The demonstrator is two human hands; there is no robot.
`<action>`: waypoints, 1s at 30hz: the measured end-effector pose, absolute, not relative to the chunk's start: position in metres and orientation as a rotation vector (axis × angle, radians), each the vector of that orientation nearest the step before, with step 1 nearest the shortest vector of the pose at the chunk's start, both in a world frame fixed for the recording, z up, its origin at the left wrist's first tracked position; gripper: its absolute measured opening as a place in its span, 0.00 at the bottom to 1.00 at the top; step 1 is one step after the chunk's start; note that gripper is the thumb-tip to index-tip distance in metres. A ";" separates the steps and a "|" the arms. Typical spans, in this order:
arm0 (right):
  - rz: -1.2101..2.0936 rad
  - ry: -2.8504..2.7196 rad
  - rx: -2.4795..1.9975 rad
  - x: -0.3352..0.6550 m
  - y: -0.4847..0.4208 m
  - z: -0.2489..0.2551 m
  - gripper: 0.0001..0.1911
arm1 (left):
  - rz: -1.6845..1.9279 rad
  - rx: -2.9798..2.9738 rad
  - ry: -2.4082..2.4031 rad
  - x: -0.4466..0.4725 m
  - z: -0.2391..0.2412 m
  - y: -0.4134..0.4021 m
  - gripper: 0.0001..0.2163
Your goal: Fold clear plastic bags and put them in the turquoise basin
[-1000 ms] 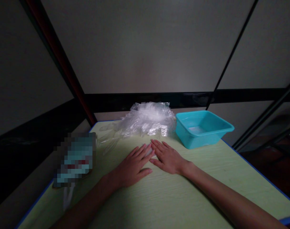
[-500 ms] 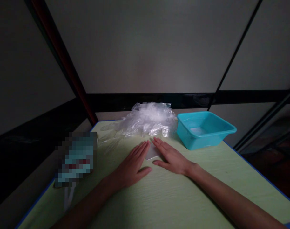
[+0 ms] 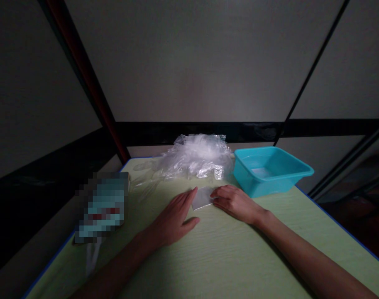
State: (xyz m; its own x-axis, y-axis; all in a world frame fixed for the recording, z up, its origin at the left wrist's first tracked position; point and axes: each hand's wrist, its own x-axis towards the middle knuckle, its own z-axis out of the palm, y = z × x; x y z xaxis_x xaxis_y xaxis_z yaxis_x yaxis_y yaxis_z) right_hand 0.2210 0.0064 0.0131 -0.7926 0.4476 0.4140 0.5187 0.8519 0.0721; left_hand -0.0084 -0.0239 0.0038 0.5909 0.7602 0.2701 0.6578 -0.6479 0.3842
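A small, flat, folded piece of clear plastic, like a plastic bag, lies on the pale green table. My left hand rests palm down at its left edge, fingers stretched out and thumb apart. On the other side, my right hand has its fingers bent together over the right edge of the plastic, pinching it; the fingertips are partly hidden. Behind both hands sits a loose heap of crumpled clear plastic bags.
A turquoise plastic basin stands at the back right, with something pale on its bottom. At the left lies a blurred-out teal object with white straps beside it. A panelled wall rises behind the table.
My right hand has shifted right and curled its fingers from flat to bent at the plastic's right edge, uncovering more of it. My left hand stays flat in nearly the same place.
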 end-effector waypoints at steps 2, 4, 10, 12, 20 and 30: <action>-0.270 -2.658 -0.740 0.219 0.006 0.013 0.10 | 0.595 2.586 1.179 -0.008 0.003 -0.024 0.31; -0.295 -2.685 -0.753 0.219 0.006 0.014 0.10 | 0.585 2.596 1.189 -0.008 0.003 -0.023 0.31; -0.368 -2.751 -0.737 0.219 0.007 0.014 0.11 | 0.570 2.612 1.195 -0.007 0.004 -0.023 0.30; -0.365 -2.750 -0.747 0.218 0.007 0.015 0.11 | 0.572 2.615 1.193 -0.007 0.004 -0.023 0.30; 0.064 -2.545 -0.891 0.214 0.000 0.018 0.07 | 0.627 2.619 1.173 -0.006 0.007 -0.024 0.30; 0.668 -2.010 -0.928 0.205 -0.004 0.014 0.04 | 1.013 2.201 1.274 0.005 0.011 -0.024 0.08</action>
State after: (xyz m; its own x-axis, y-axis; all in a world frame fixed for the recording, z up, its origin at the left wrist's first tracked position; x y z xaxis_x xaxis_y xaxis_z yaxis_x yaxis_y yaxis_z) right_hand 0.2047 -0.0037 0.0136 -0.4055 0.7974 0.4470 0.3714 0.5905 -0.7165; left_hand 0.0045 -0.0237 0.0106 0.3213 0.8637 0.3883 0.5724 -0.5038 0.6469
